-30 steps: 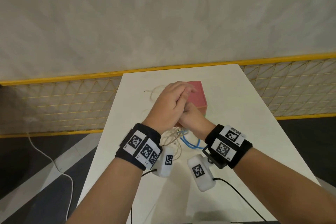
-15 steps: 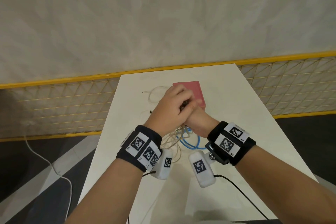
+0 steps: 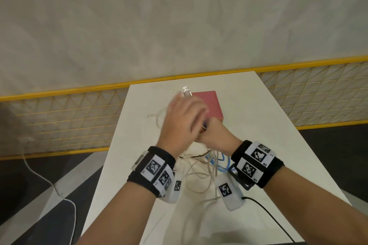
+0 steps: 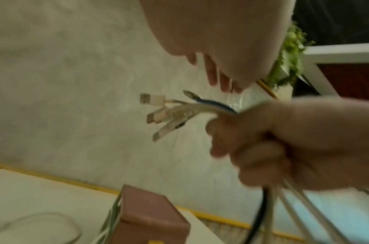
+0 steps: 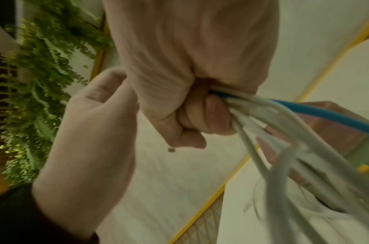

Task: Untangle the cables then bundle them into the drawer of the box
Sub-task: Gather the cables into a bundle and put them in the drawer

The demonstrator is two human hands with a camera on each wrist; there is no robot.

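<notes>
Since half a second earlier, the left hand [image 3: 180, 123] had opened and lifted, fingers straight, off the right hand [image 3: 216, 135], which gripped the cables [image 4: 179, 112] in a fist above the white table [image 3: 258, 125], hiding part of the pink box [image 3: 207, 103] behind.

Right hand [image 4: 294, 145] fisted, fingers curled tight; left hand [image 3: 183, 119] raised just above it, fingers extended, blurred.

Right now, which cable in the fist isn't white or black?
The blue cable. It runs through the right hand beside the white cables, the bundle's only coloured one.
</notes>
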